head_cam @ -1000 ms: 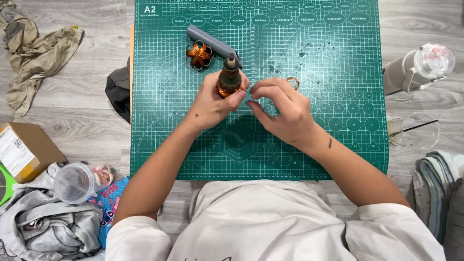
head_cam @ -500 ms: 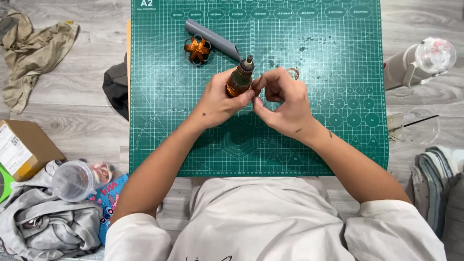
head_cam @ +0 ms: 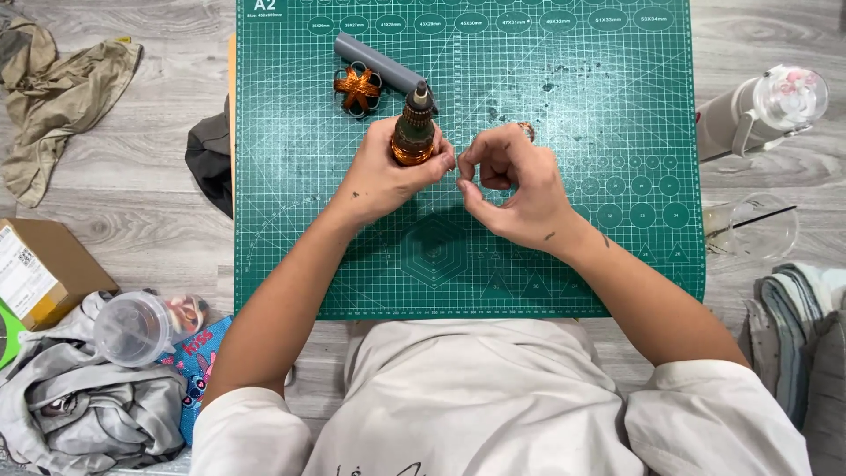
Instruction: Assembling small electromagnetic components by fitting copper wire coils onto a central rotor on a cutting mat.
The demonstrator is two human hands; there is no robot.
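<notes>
On the green cutting mat (head_cam: pixel 291 264), the left hand (head_cam: pixel 383 176) is wrapped tight around a copper-wound motor part (head_cam: pixel 412 132), tip pointing to 12 o'clock. The right hand (head_cam: pixel 511 189), at 3 o'clock of it, pinches its fingertips narrow, maybe on thin wire, though I cannot tell. Winding seems underway; it needs a steady, gentle pull.

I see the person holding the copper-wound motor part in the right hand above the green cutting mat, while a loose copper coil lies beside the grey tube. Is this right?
Not quite: the head view shows the left hand holding the copper-wound motor part, not the right hand. The rest stands: it is above the green cutting mat, and a loose copper coil lies beside the grey tube.
</notes>
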